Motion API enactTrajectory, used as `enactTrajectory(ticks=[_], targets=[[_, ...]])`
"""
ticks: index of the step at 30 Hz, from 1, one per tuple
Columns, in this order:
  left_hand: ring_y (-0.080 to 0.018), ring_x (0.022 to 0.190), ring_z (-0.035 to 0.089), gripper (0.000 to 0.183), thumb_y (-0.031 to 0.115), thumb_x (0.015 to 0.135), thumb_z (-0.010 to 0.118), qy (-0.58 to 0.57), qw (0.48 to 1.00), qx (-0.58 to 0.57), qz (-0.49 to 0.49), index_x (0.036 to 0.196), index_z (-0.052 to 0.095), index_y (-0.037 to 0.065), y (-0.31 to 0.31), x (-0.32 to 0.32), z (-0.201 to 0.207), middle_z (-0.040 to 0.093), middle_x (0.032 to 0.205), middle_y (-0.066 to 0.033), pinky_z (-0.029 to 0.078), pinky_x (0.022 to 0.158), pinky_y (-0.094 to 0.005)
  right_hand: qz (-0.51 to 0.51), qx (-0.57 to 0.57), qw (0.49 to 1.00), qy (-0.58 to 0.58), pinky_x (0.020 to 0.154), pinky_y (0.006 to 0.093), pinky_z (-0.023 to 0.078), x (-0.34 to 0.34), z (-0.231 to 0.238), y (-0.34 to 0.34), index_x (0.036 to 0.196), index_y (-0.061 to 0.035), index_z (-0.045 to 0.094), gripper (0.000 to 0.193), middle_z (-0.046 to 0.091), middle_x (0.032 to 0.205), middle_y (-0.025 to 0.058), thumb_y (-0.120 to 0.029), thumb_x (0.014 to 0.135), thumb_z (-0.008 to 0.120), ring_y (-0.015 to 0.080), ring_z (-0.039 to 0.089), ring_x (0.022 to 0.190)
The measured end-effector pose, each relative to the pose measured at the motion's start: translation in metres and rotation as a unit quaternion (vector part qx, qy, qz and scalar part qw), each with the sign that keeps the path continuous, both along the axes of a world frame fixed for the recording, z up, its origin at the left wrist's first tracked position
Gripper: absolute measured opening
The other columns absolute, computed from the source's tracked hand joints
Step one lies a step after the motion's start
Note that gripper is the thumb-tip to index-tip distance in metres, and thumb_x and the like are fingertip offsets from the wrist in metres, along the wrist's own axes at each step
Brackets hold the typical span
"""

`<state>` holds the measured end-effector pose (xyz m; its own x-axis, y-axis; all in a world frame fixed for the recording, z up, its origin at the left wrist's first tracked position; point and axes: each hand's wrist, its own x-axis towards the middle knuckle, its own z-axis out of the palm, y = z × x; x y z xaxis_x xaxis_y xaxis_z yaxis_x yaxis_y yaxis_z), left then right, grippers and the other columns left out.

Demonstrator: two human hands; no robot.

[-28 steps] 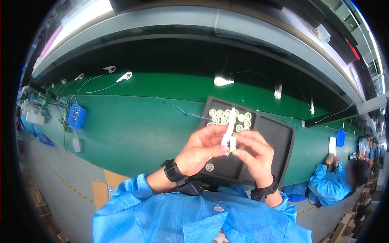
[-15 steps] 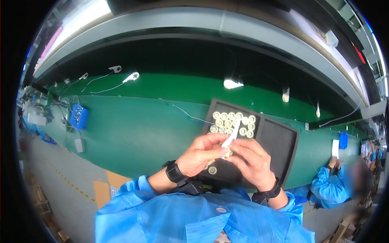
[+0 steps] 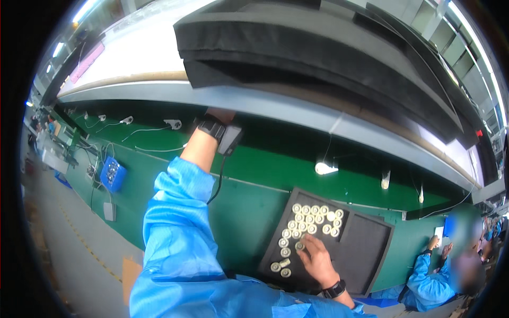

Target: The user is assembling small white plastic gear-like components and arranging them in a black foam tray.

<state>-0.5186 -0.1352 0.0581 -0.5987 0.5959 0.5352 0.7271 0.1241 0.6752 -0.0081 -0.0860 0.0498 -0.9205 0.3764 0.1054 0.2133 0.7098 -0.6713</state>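
My left arm stretches far forward, and only the back of my left hand shows at the shelf edge. Its fingers are hidden there, so I cannot see what they hold. My right hand is low over the black tray, fingers bent together at a small round cream part, which they seem to pinch. Several like parts stand in rows in the tray's left compartment, and one lies on its side near the front. A white teardrop-shaped piece with a thin cable is left of my left wrist.
Along the bench's back are more white pieces, one behind the tray. A blue bin of small parts stands at the left. The grey shelf edge overhangs the bench. At the right sits a person in blue.
Both hands held a white teardrop-shaped piece together over the tray. They have parted: the left has reached far forward to the shelf edge, the right has gone down among the round parts.
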Motion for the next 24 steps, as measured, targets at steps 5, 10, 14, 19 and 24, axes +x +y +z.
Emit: enactTrajectory(ticks=[5, 10, 14, 19, 24], targets=[[-0.0241, 0.097, 0.061, 0.027, 0.02, 0.088, 0.055, 0.084, 0.992, -0.057, 0.068, 0.108, 0.06, 0.004, 0.003, 0.016, -0.053, 0.063, 0.109, -0.0101, 0.051, 0.082, -0.0378, -0.046, -0.008, 0.999, -0.015, 0.089, 0.0398, 0.049, 0.003, -0.004, -0.005, 0.107, -0.0002, 0.063, 0.031, 0.06, 0.116, 0.0174, -0.006, 0.077, 0.07, 0.0351, 0.058, 0.105], [-0.0395, 0.098, 0.06, 0.038, 0.022, 0.087, 0.055, -0.669, 0.713, 0.204, 0.06, 0.119, 0.056, 0.001, 0.006, 0.05, -0.088, 0.059, 0.11, -0.0243, 0.052, 0.081, -0.0432, -0.083, -0.016, 0.996, -0.03, 0.09, 0.04, 0.049, 0.003, -0.006, -0.008, 0.107, 0.0, 0.064, 0.031, 0.06, 0.115, 0.0177, -0.002, 0.077, 0.069, 0.0355, 0.058, 0.105], [-0.0469, 0.096, 0.059, 0.04, 0.026, 0.088, 0.055, -0.576, 0.786, 0.184, 0.131, 0.117, 0.054, -0.001, -0.012, 0.057, -0.13, 0.057, 0.11, -0.0285, 0.052, 0.079, -0.0494, -0.078, -0.009, 0.996, -0.032, 0.087, 0.04, 0.049, 0.001, -0.009, -0.009, 0.105, 0.0004, 0.064, 0.031, 0.06, 0.116, 0.0163, -0.002, 0.075, 0.07, 0.0345, 0.057, 0.101], [-0.0441, 0.103, 0.057, 0.054, 0.022, 0.078, 0.067, -0.108, 0.88, -0.289, 0.361, 0.123, 0.048, 0.0, -0.028, 0.094, -0.064, 0.048, 0.12, -0.0276, 0.051, 0.08, -0.05, -0.096, -0.021, 0.994, -0.048, 0.088, 0.0403, 0.049, 0.005, -0.006, -0.005, 0.106, 0.0002, 0.063, 0.031, 0.059, 0.115, 0.0172, -0.002, 0.076, 0.069, 0.0353, 0.057, 0.105], [-0.0386, 0.124, 0.041, 0.068, 0.005, 0.065, 0.067, 0.147, 0.862, -0.316, 0.368, 0.129, 0.045, -0.001, -0.08, 0.048, -0.088, 0.046, 0.127, -0.0221, 0.041, 0.096, -0.0462, -0.138, -0.068, 0.986, -0.065, 0.088, 0.0413, 0.049, 0.015, 0.001, -0.013, 0.113, 0.0, 0.06, 0.034, 0.059, 0.115, 0.0204, -0.003, 0.079, 0.066, 0.0377, 0.058, 0.103]])
